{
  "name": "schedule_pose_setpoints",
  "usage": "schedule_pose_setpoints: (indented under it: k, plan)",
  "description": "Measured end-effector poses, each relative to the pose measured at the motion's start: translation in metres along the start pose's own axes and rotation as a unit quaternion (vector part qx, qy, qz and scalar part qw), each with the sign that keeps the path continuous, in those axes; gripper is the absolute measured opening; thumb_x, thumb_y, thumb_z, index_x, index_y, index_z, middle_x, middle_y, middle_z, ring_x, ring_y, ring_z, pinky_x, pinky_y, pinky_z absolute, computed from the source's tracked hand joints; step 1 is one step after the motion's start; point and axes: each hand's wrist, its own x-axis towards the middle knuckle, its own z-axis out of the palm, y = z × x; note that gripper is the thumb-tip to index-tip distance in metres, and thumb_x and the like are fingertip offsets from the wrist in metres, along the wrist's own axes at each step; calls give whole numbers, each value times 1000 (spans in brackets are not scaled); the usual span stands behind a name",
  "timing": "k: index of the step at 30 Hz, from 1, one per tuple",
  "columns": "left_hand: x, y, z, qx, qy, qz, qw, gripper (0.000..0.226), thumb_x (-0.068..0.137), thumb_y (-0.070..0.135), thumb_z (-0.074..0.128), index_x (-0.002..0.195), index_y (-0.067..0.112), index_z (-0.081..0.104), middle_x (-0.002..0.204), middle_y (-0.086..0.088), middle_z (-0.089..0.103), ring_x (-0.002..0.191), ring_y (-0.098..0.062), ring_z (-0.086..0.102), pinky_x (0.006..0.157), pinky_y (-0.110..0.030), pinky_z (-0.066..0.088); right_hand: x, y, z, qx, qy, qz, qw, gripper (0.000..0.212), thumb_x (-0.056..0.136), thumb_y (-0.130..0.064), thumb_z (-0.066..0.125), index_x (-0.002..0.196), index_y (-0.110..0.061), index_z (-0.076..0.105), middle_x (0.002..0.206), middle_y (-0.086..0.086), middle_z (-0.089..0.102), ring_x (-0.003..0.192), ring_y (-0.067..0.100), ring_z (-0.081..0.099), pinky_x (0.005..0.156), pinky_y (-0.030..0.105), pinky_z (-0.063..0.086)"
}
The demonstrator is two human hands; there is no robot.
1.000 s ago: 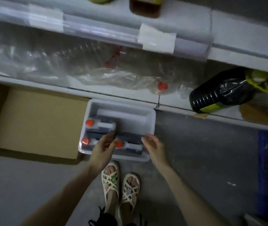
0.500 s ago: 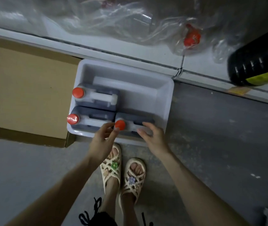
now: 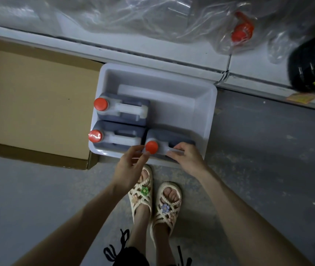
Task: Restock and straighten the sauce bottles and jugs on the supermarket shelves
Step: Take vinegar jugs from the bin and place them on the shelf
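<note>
Red-capped jug [image 3: 172, 137] gripped by right hand [image 3: 189, 160], left hand [image 3: 129, 166] touching it.

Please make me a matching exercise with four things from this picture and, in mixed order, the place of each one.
Things:
1 cardboard box
2 dark bottle
3 right hand
4 left hand

Places:
a on the handle of the near jug
b on the floor, left of the grey tub
c at the near jug's red cap
d on the shelf, far right

Pairs: 1-b, 2-d, 3-a, 4-c
</note>
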Motion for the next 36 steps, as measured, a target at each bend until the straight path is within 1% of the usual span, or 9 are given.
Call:
schedule_pose_setpoints:
  k: [5, 10, 15, 17, 20, 22, 25, 30, 36]
  plan:
    - [-22, 22, -2, -13, -27, -2, 1000, 31, 93, 31, 58, 122, 27, 50, 107, 5, 61, 99, -8, 59, 73, -19, 49, -27, -16, -26, 61, 6, 7, 998, 19, 88, -28, 69, 74, -20, 58, 68, -6, 58, 64, 5, 52, 67, 26, 40]
    - [-51, 62, -14, 5, -76, 26, 997, 50, 86, 30, 68, 130, 22, 46, 119, 3, 56, 109, -12, 56, 85, -24, 49, -82, -50, -76, 69, -15, 8, 997, 29, 94, -30, 60, 69, -18, 54, 58, -3, 56, 55, 11, 53, 63, 28, 42]
    - [-97, 143, -27, 20, -128, 110, 985, 84, 73, 3, 79, 143, 15, 34, 126, 2, 52, 118, -16, 54, 87, -19, 50, -174, -117, -149, 82, -1, -37, 996, 34, 94, -30, 61, 66, -11, 53, 55, -3, 52, 47, 4, 47, 47, 13, 35]
    - [-120, 185, -36, 42, -146, 162, 975, 94, 68, -2, 81, 145, 15, 29, 134, -1, 46, 126, -23, 49, 94, -27, 49, -217, -151, -180, 77, 0, -60, 995, 34, 92, -29, 64, 66, -9, 53, 55, 1, 50, 47, 6, 46, 47, 15, 35]
    - [-156, 249, -53, 108, -159, 235, 953, 115, 56, 24, 91, 148, 27, 23, 146, 1, 38, 133, -20, 41, 103, -43, 46, -282, -203, -228, 45, 9, -90, 995, 32, 87, -33, 69, 70, -8, 58, 58, 4, 54, 51, 10, 50, 49, 21, 37]
    - [-187, 297, -65, 107, -168, 286, 937, 121, 46, 39, 88, 147, 28, 23, 145, 0, 41, 130, -18, 45, 102, -40, 47, -328, -241, -266, 15, 31, -109, 994, 33, 85, -37, 72, 72, -9, 60, 59, 4, 56, 49, 7, 51, 46, 18, 36]
    - [-242, 368, -85, 90, -189, 337, 918, 128, 41, 40, 89, 149, 18, 23, 142, -1, 46, 126, -11, 49, 104, -29, 44, -412, -299, -315, 0, 43, -155, 987, 33, 82, -35, 75, 70, -9, 59, 64, 9, 57, 60, 15, 52, 52, 24, 35]
    - [-324, 484, -119, 56, -172, 419, 890, 107, 39, 12, 97, 129, 28, 39, 122, 6, 61, 101, 7, 61, 85, -18, 51, -512, -385, -377, -44, 145, -213, 965, 32, 78, -35, 78, 67, -10, 60, 61, 3, 59, 61, 13, 53, 55, 26, 37]
    - [-406, 587, -155, 29, -142, 488, 861, 108, 32, 35, 96, 128, 26, 47, 117, 4, 66, 105, -12, 65, 93, -41, 54, -616, -460, -424, -43, 299, -287, 909, 58, 68, -53, 79, 79, 3, 66, 67, 7, 59, 65, 15, 54, 61, 33, 36]
